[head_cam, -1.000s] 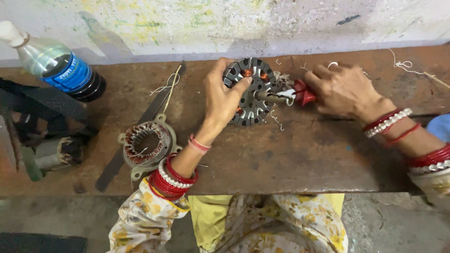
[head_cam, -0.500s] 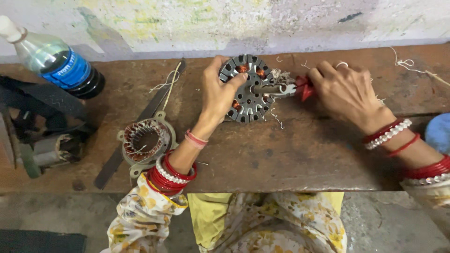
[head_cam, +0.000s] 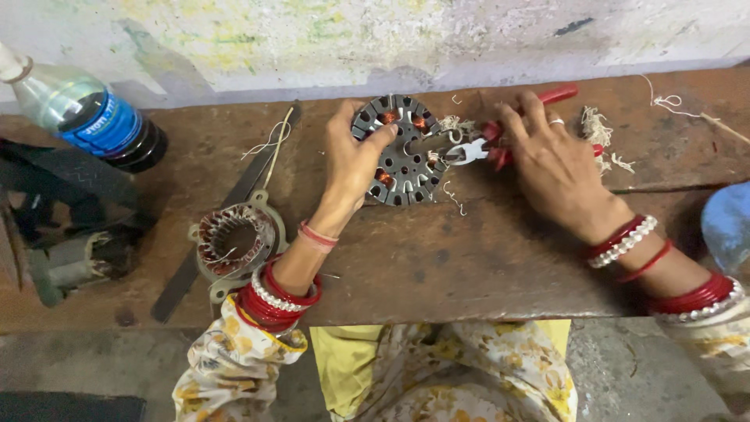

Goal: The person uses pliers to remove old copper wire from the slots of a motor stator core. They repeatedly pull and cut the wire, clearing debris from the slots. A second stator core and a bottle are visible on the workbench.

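The motor core [head_cam: 402, 152] lies on the bench [head_cam: 437, 258], gripped by the left hand [head_cam: 355, 160]; the right hand [head_cam: 558, 168] grasps red-handled pliers [head_cam: 500, 141] at it.

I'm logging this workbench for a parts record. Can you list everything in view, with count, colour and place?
round slotted metal stator core: one, dark grey with copper coils, bench top centre
red-handled pliers: one, red and silver, at the core's right edge
wound stator in metal frame: one, copper and grey, bench left
flat dark metal strip: one, black, diagonal on the left
plastic bottle: one, clear with blue label, upper left
wooden bench: one, brown
left hand: holds the core
right hand: holds the pliers
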`<move>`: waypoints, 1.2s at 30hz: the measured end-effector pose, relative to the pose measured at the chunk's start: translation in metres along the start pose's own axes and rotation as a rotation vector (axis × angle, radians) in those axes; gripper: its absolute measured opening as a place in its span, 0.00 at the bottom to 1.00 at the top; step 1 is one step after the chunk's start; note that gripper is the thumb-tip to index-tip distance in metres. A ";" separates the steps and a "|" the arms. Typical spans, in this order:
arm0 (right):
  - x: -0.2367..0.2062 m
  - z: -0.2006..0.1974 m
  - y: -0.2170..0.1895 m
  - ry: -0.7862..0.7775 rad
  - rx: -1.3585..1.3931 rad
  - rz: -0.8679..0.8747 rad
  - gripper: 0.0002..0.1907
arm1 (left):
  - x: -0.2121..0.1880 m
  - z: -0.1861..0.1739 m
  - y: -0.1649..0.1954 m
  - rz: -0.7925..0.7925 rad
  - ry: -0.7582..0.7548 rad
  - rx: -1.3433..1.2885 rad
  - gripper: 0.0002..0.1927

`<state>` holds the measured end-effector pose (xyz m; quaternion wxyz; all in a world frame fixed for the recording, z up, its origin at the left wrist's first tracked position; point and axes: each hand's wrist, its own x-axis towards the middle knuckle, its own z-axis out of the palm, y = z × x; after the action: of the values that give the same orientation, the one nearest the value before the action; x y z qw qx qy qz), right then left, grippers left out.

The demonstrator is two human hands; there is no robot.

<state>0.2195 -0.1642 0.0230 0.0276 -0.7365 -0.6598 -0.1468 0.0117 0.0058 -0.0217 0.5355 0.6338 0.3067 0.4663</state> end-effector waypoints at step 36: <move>-0.011 0.003 -0.039 0.144 -0.491 0.005 0.08 | -0.007 0.009 -0.004 0.017 0.104 0.067 0.13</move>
<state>0.1804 -0.1687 0.0116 -0.1047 -0.7104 -0.5989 -0.3544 0.0173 -0.0030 -0.0269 0.4935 0.6288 0.3441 0.4926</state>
